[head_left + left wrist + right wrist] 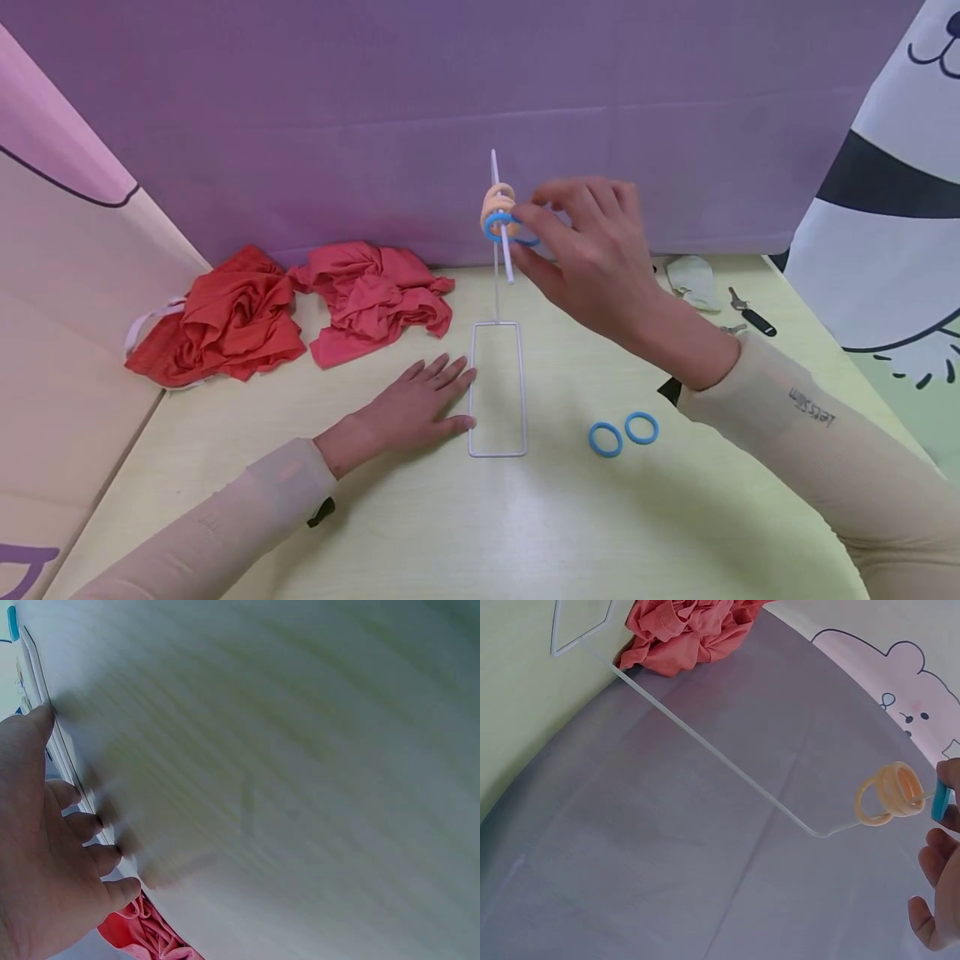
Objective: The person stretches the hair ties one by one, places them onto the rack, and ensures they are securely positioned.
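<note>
Fingertips of our right hand [600, 250] pinch a blue ring [501, 227] at the arm of the white wire stand [497, 367]. The ring sits on the slanted end of the wire, directly below the orange rings [498, 200] already threaded there. In the right wrist view the orange rings [891, 793] hang on the horizontal arm of the stand [705, 746], and the blue ring [940, 803] shows edge-on between thumb and finger; the remaining fingers curl loosely beneath.

Our left hand [411, 408] lies flat on the pale green table [525, 517], fingers straight and slightly spread. The fingertips touch the left side of the stand's rectangular base loop. The left wrist view confirms this: the fingers [75, 825] rest against the white wire [52, 735], although the picture is blurred.

Two loose blue rings [622, 433] lie side by side on the table, right of the base. Two crumpled red cloths [300, 308] lie at the far left against the purple backdrop [375, 108]. Keys [750, 315] and a pale object lie at the far right edge.
</note>
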Demonstrator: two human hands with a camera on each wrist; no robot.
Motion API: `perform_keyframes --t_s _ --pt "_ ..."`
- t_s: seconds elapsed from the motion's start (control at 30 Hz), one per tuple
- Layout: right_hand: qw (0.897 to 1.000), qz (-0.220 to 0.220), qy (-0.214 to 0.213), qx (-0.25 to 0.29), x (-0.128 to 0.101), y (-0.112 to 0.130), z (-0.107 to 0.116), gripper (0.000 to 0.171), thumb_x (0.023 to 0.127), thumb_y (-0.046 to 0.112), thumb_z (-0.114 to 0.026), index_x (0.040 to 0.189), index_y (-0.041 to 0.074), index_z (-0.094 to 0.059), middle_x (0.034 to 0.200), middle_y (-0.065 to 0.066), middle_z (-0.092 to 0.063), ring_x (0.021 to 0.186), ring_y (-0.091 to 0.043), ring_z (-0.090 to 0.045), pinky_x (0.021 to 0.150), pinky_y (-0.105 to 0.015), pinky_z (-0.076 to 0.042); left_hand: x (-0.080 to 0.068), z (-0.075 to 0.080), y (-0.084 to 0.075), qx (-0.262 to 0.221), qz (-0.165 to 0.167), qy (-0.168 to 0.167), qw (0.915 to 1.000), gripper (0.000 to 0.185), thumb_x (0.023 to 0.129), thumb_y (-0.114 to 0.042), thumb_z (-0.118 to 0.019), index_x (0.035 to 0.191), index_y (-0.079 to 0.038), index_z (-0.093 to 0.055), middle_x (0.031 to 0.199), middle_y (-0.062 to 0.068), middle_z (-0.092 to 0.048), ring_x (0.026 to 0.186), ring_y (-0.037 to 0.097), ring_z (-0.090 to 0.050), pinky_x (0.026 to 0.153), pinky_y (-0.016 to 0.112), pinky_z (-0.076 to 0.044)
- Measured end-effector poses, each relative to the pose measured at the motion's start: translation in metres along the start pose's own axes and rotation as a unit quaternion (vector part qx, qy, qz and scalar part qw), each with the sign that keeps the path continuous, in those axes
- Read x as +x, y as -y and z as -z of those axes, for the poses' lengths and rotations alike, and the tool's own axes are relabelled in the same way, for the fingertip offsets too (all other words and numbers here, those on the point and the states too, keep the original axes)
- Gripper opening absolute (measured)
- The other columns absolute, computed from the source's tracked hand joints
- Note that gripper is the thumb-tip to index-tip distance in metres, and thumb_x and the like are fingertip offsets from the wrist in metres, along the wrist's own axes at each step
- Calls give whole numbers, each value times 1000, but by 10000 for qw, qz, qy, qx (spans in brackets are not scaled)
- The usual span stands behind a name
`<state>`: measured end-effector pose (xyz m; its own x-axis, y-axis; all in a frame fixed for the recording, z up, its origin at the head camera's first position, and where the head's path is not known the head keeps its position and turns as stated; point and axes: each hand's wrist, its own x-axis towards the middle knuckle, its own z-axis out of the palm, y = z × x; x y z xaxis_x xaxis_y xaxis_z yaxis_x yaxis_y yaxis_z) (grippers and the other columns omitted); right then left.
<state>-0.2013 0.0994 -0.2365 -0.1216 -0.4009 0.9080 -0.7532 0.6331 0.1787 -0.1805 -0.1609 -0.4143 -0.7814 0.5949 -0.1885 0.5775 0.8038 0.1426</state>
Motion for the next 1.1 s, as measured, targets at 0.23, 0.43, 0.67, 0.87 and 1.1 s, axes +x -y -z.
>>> perform_keyframes --t_s 0.23,0.43,0.67,0.87,1.1 --pt "9998 -151 43 -100 -1 -2 -7 16 91 19 -71 100 6 -73 97 -12 -66 90 -31 -58 77 -50 -39 1 0 0 23 1 -4 10000 80 99 -63 -43 162 -19 -20 169 6 -16 157 34 -12 125 58 -16" --pt "9995 -157 167 -222 -2 -6 -10 17 91 19 -72 100 5 -73 99 -12 -65 90 -31 -57 77 -50 -39 0 0 0 59 26 -1 10000 80 99 -64 -43 162 -20 -19 169 5 -16 157 33 -11 125 57 -16" --pt "9988 -220 302 -313 -3 -6 -9 23 91 23 -72 104 4 -73 101 -13 -64 93 -32 -57 78 -51 -39 0 -1 0 43 8 8 10000 80 99 -64 -42 162 -20 -19 169 5 -16 157 33 -12 125 57 -16" --pt "9990 -337 235 -177 -8 -6 -4 30 88 28 -74 106 5 -72 101 -13 -63 94 -32 -57 79 -51 -39 2 -1 0 107 70 65 9999 80 99 -65 -42 162 -21 -18 170 4 -14 157 32 -11 126 56 -15" --pt "9970 -469 608 3 -26 -10 13 47 83 38 -80 115 5 -70 105 -15 -61 98 -35 -55 80 -54 -38 0 0 -1 66 79 80 9999 81 98 -65 -43 162 -21 -18 170 4 -15 157 32 -10 125 57 -15"
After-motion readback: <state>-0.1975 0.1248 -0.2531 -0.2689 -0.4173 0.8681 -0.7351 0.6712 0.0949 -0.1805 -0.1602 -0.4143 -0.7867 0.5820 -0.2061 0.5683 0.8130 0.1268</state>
